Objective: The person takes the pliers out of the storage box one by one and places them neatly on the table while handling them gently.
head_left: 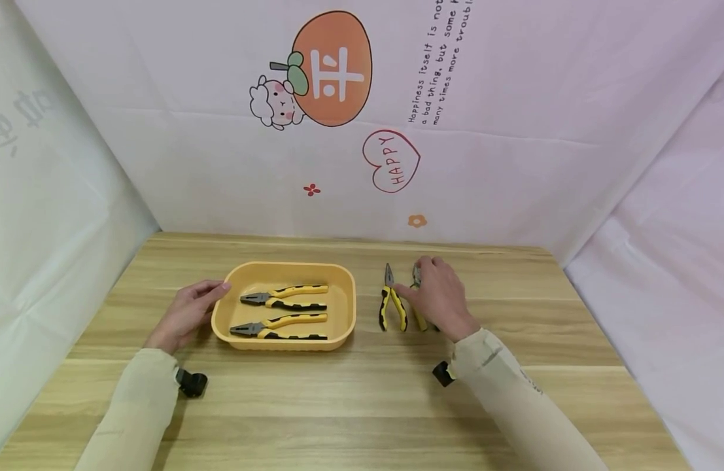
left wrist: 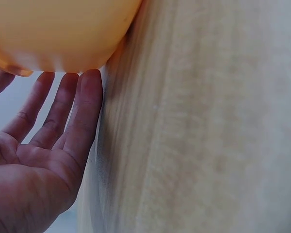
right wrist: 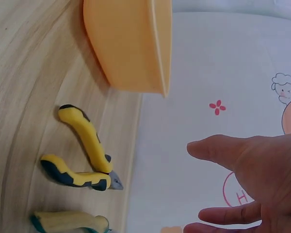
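My left hand (head_left: 188, 314) holds the left end of a yellow-orange plastic tray (head_left: 285, 267). Its thumb is at the rim and its fingers lie against the outer wall. Inside the tray lie two combination pliers, the upper pair (head_left: 297, 288) and the lower pair (head_left: 293, 319), jaws pointing left. My right hand (head_left: 441, 294) hovers with fingers spread above a pair of pliers with dull yellow-green handles (right wrist: 70, 221), which it partly hides in the head view. Just left of that hand, needle-nose pliers (head_left: 388, 294) with yellow and black handles lie on the table, handles spread.
The wood-grain table (head_left: 338, 412) extends toward the front and right. A white printed cloth (head_left: 220, 163) stands behind it, with more cloth at both sides. A small black device (head_left: 192, 383) is strapped at the left wrist, another (head_left: 443, 373) at the right.
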`<state>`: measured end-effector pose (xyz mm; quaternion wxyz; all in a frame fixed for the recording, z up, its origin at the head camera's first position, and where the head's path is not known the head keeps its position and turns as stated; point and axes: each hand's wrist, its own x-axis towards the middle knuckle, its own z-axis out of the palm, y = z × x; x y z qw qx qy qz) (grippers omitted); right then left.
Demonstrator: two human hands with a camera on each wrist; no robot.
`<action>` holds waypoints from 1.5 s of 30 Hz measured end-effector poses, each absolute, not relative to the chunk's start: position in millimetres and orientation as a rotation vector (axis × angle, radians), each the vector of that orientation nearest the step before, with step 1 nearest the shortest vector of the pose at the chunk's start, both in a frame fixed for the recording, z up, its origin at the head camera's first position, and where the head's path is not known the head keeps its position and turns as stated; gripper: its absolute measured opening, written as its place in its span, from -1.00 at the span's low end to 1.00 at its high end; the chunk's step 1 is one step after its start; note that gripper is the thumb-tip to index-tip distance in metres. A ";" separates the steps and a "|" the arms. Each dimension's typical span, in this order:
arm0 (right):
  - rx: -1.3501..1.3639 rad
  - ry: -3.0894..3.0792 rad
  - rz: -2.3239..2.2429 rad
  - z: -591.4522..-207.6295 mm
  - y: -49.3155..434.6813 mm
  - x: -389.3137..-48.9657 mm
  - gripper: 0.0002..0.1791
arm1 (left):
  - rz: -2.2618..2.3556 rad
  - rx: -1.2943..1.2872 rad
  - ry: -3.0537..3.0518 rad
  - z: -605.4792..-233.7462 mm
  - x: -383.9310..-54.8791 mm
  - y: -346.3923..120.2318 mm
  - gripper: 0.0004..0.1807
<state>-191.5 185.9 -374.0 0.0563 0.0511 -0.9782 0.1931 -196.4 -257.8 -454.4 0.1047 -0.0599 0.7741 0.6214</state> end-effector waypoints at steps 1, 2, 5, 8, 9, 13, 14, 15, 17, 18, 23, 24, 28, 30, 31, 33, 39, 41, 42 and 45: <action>0.158 -2.964 0.587 -373.3 185.1 -191.0 -0.31 | 1.834 -0.174 2.282 -455.0 -196.4 -258.1 -0.20; 0.160 -2.961 0.589 -372.4 184.4 -190.8 -0.30 | 1.835 -0.173 2.281 -455.6 -196.6 -258.4 -0.21; 0.175 -2.946 0.590 -369.4 183.0 -191.0 -0.29 | 1.839 -0.160 2.279 -456.6 -196.5 -259.2 -0.21; 0.199 -2.933 0.586 -365.3 182.2 -191.8 -0.29 | 1.854 -0.158 2.274 -456.5 -196.3 -259.4 -0.21; 0.206 -2.929 0.583 -364.0 181.9 -191.8 -0.29 | 1.858 -0.157 2.271 -456.4 -196.1 -259.5 -0.20; 0.236 -2.922 0.579 -359.4 180.4 -191.7 -0.27 | 1.862 -0.161 2.270 -456.1 -195.7 -259.6 -0.20; 0.245 -2.920 0.579 -358.7 179.8 -191.6 -0.27 | 1.859 -0.161 2.273 -455.9 -195.6 -259.5 -0.19; 0.256 -2.919 0.579 -358.2 179.3 -191.7 -0.27 | 1.856 -0.160 2.275 -455.9 -195.5 -259.5 -0.19; 0.281 -2.919 0.583 -357.5 178.1 -191.8 -0.28 | 1.853 -0.160 2.278 -456.0 -195.2 -259.6 -0.18; 0.292 -2.923 0.588 -357.3 177.3 -191.8 -0.29 | 1.852 -0.160 2.279 -456.1 -195.1 -259.7 -0.18; 0.361 -2.941 0.599 -356.4 172.8 -191.9 -0.32 | 1.837 -0.161 2.284 -457.1 -194.9 -260.4 -0.19; 0.374 -2.944 0.601 -356.3 171.7 -191.9 -0.32 | 1.832 -0.162 2.287 -457.4 -195.0 -260.6 -0.19; 0.424 -2.947 0.603 -354.8 165.6 -191.5 -0.33 | 1.828 -0.165 2.289 -458.2 -195.1 -260.8 -0.19; 0.446 -2.948 0.600 -354.2 162.3 -191.4 -0.34 | 1.828 -0.166 2.290 -458.1 -194.9 -260.6 -0.19; 0.457 -2.951 0.599 -353.7 160.5 -191.4 -0.35 | 1.831 -0.166 2.290 -458.0 -194.7 -260.4 -0.19; 0.481 -2.952 0.594 -353.1 156.9 -191.4 -0.36 | 1.832 -0.165 2.291 -457.4 -194.4 -260.0 -0.19; 0.579 -2.952 0.603 -351.5 144.0 -190.6 -0.34 | 1.825 -0.160 2.298 -455.6 -194.5 -259.0 -0.18; 0.599 -2.949 0.614 -351.1 138.4 -190.1 -0.35 | 1.826 -0.158 2.297 -455.4 -195.1 -258.8 -0.18; 0.610 -2.946 0.615 -350.9 135.7 -189.7 -0.34 | 1.828 -0.157 2.297 -455.4 -195.4 -258.6 -0.18; 0.627 -2.948 0.608 -350.2 127.0 -189.0 -0.34 | 1.838 -0.154 2.288 -456.1 -196.5 -258.6 -0.18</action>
